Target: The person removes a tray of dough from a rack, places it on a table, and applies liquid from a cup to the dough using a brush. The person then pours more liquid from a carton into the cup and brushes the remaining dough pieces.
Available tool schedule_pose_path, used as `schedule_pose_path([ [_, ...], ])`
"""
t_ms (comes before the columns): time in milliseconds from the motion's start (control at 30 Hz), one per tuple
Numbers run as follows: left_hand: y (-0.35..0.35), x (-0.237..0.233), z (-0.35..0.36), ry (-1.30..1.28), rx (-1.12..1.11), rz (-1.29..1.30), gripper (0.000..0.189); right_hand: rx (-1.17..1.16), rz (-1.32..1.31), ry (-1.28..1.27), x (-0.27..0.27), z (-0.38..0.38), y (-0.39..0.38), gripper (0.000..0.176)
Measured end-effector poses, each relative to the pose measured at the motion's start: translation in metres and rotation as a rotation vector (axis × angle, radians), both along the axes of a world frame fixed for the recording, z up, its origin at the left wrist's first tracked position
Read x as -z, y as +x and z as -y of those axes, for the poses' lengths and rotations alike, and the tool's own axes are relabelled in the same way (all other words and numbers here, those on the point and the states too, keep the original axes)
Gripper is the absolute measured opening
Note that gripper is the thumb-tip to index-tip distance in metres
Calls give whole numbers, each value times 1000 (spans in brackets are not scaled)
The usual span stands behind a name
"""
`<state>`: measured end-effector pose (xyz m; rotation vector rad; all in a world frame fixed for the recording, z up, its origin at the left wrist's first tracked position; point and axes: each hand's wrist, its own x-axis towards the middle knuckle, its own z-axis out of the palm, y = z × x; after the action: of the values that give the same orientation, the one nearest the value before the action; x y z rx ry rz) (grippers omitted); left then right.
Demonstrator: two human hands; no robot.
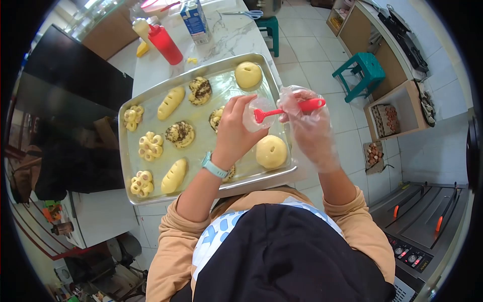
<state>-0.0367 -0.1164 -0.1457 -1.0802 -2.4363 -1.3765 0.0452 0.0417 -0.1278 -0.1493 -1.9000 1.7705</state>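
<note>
My left hand (235,126), bare and with a light blue watch on the wrist, is closed around a small clear cup (250,121) above the baking tray (211,194). In my right hand (309,121), which wears a clear plastic glove, is a red pastry brush (274,114). Its head is at the cup's mouth; the cup's contents cannot be made out. Shaped dough pieces lie on the tray: a round bun (271,151) close below my hands, another round bun (248,75) beyond them, a slashed oval roll (174,176) and a dark-topped swirl (180,134). My left hand partly hides others.
Behind the tray on the marble table (221,45) stand a red squeeze bottle (165,45), a blue carton (195,22) and scissors (246,14). A green stool (362,73) is at the right, near a shelf with egg trays (386,120). A dark oven (427,216) is at lower right.
</note>
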Motion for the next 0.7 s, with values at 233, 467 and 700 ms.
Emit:
schedule_pose_path([
  [233,-63,13,0,13,-110,-44,64,212,-158,-402,3,-37,-64,19],
  [467,-87,8,14,45,-205,25,66,178,-115,-345,75,-59,-157,20],
  [700,-75,0,41,175,-246,216,66,212,-142,-238,62,-71,-173,13],
])
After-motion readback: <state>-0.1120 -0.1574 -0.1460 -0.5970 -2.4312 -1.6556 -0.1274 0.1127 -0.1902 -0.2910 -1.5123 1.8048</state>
